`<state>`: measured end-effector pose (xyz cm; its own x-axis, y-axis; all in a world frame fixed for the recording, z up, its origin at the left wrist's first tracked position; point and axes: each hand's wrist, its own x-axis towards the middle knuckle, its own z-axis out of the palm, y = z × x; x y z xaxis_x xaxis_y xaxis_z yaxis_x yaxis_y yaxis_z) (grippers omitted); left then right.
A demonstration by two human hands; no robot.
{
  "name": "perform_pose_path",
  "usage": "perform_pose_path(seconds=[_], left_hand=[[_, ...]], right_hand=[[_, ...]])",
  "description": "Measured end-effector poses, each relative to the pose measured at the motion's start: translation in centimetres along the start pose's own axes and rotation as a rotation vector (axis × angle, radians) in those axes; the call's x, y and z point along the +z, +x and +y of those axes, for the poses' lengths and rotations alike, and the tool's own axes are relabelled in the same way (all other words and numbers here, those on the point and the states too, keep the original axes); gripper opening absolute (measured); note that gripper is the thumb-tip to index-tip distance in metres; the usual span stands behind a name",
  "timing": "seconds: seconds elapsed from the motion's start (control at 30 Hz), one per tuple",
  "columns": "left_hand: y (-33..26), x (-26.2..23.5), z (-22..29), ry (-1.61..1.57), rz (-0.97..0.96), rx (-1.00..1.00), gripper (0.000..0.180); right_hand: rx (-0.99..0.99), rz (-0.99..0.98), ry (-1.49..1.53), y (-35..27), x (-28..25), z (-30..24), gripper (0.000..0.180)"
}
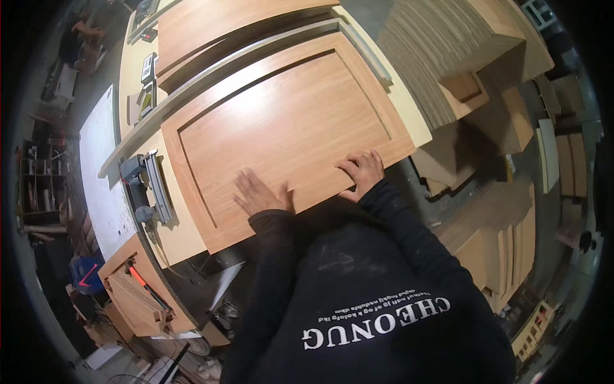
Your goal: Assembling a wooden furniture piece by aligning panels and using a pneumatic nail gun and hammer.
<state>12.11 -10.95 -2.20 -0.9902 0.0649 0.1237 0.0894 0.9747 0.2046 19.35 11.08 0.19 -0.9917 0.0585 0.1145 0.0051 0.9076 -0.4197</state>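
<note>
A wooden cabinet door [275,121] with a raised frame and recessed panel lies on a pale board in front of me. My left hand [261,193] rests on its near frame and panel, open, fingers spread and slightly blurred. Further right, my right hand [363,174] is at the door's near edge, its fingers bent over the top and its thumb down by the rim. Left of the door, a nail gun [142,191] lies on the pale board [181,233]. Along the door's far side runs a long wooden strip [220,66].
Beyond the strip lies another wooden panel [217,29]. Stacked brown sheets [422,57] stand at the far right, with more stacked boards [495,237] nearer. A hammer with an orange handle [146,285] lies on a wooden panel at lower left. Another person [80,41] is at far left.
</note>
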Motion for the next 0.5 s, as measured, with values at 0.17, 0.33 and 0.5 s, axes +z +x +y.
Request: perform_pose_path(seconds=[0.17, 0.33, 0.5], left_hand=[[-0.1, 0.2, -0.1, -0.076, 0.054, 0.043, 0.080], [-2.2, -2.1, -2.3, -0.303, -0.116, 0.497, 0.075], [-3.5, -2.0, -5.2, -0.256, -0.020, 0.424, 0.068]], right_hand=[[-0.003, -0.004, 0.001, -0.4, 0.5, 0.7, 0.063], [0.004, -0.002, 0.016, -0.5, 0.3, 1.0, 0.066], [-0.014, 0.005, 0.041, -0.4, 0.1, 0.8, 0.069]])
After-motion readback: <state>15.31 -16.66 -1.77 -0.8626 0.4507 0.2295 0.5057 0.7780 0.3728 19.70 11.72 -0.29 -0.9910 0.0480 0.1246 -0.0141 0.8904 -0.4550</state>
